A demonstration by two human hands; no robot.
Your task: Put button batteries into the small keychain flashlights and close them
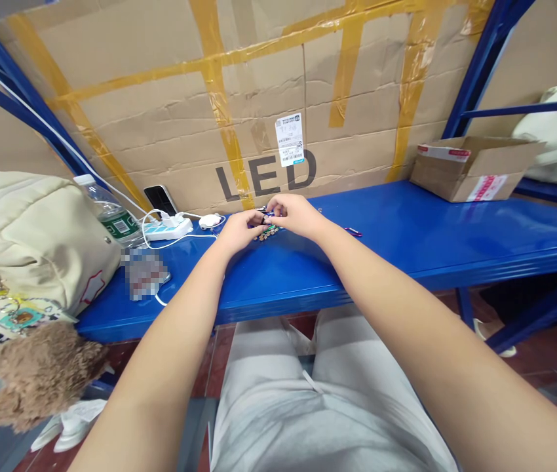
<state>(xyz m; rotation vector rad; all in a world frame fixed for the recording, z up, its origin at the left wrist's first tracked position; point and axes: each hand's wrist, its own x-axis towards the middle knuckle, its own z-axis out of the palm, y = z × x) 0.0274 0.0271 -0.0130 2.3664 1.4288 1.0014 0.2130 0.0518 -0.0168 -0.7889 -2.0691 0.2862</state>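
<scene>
Through the head camera I saw both arms stretched out to the middle of the blue metal surface point(406, 229). The left hand point(238, 231) and the right hand point(297, 214) met there over a small cluster of multi-coloured pieces point(267, 231). The cluster lay on the surface between the two hands, toward its far side and just below the "LED" lettering. The fingers of both hands were curled in and pressed together in a pinch on the cluster, fingertips nearly touching. My reading was that so small a thing needed two opposed grips to stay put. Both wrists sat low over the surface, which I judged would steady fine work. Which piece each fingertip held was too small for me to tell.

Just to the right of the right hand a small pink-purple loop point(353, 231) lay loose, within easy reach and apart from the cluster.

To the left, a white power strip point(169, 229) sat at the far edge with a white cable point(180, 241) trailing toward the near side. A dark phone point(160, 198) stood propped against the taped cardboard sheet point(160, 118), probably so that its screen faced the seat. A clear plastic water bottle point(111, 213) leaned beside a cream padded bag point(37, 229), both pushed off to the left, away from the hands. A brown plush toy point(37, 373) hung below the bag. At the far right stood an open cardboard box point(470, 167), well apart from the hands.
</scene>
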